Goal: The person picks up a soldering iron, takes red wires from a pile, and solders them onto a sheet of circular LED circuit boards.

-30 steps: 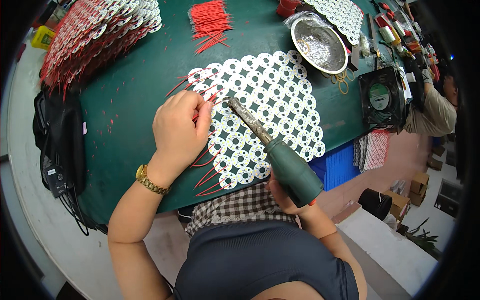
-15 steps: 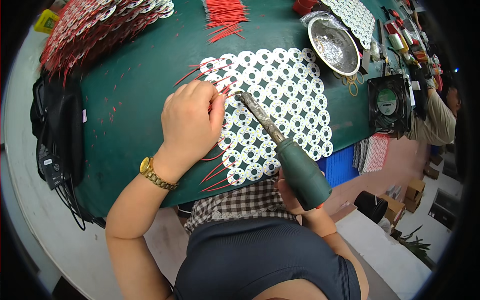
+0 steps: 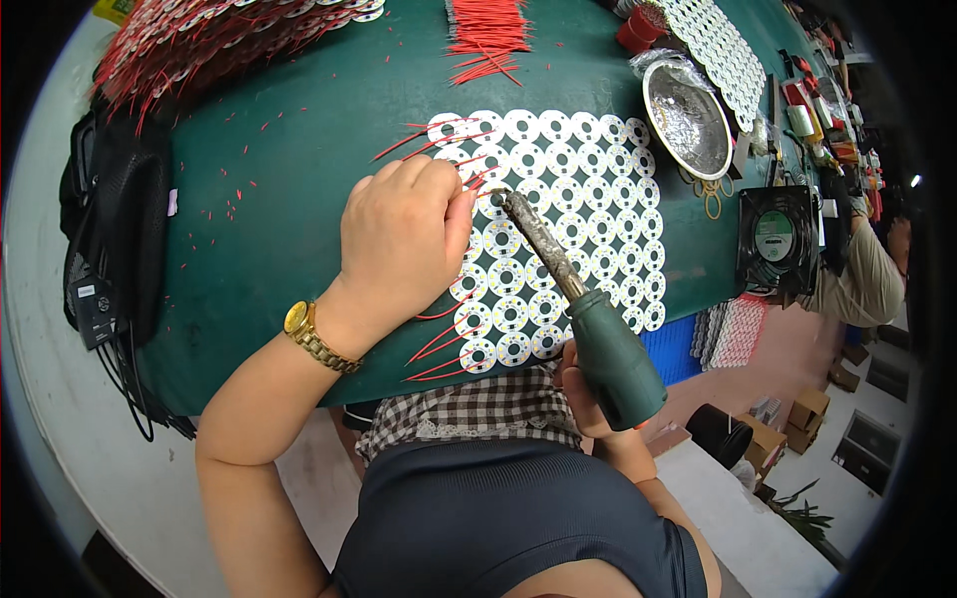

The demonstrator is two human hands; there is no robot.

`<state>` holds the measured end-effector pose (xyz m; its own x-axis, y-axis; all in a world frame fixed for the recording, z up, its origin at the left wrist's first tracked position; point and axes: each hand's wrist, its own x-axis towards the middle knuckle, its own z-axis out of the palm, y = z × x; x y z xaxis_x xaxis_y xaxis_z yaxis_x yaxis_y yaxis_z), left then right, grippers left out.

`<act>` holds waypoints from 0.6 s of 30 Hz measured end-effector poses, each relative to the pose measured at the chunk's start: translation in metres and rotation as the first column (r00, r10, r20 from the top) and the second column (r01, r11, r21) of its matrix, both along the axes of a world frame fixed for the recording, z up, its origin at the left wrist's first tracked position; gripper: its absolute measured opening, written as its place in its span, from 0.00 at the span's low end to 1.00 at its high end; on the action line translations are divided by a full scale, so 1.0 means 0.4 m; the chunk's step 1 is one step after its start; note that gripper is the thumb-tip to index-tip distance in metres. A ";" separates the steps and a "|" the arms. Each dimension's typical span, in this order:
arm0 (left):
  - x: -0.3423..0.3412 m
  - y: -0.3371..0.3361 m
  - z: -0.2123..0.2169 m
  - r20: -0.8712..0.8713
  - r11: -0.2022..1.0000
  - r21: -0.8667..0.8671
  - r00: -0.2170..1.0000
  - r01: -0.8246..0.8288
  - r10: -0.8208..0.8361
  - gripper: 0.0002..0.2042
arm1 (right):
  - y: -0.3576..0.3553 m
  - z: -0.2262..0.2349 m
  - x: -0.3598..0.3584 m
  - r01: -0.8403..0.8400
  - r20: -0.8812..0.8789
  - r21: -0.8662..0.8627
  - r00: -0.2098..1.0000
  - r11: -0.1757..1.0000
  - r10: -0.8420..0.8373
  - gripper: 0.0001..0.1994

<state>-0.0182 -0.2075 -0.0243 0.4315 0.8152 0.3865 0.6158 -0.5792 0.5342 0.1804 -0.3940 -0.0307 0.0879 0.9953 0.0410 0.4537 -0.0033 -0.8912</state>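
Observation:
On the table lies a panel of small round white LED boards (image 3: 568, 196), joined in rows. Pairs of red wires (image 3: 436, 344) stick out from boards along its left edge. My left hand (image 3: 407, 227) is closed over this edge, its thumb and fingers pinching a red wire (image 3: 482, 194); the fingertips are partly hidden. In my right hand (image 3: 586, 397) is a large soldering iron (image 3: 613, 354) with a green handle, slanting up and left. Its dark tip is at a board in the left column, close beside the left fingers.
Wired boards (image 3: 214, 45) are heaped at the back left, near a black bag (image 3: 125, 229). Loose red wires (image 3: 486, 28) lie at the back. To the right are a metal bowl (image 3: 688, 118), a red cup (image 3: 638, 32), another panel (image 3: 720, 55) and a fan (image 3: 773, 239).
The whole view has shifted, so the table's things appear farther right. Both hands and the iron's tip stay at about the same board.

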 end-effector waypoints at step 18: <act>-0.002 -0.005 0.002 0.203 0.986 -0.164 0.979 0.040 -0.006 0.07 | -0.050 -0.026 0.017 0.009 -0.039 -0.008 0.999 1.000 -0.009 0.21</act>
<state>-0.0189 -0.2097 -0.0236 0.3783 0.8658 0.3274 0.4732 -0.4849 0.7355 0.1873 -0.4140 -0.0411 0.0983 0.9947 0.0298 0.4181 -0.0141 -0.9083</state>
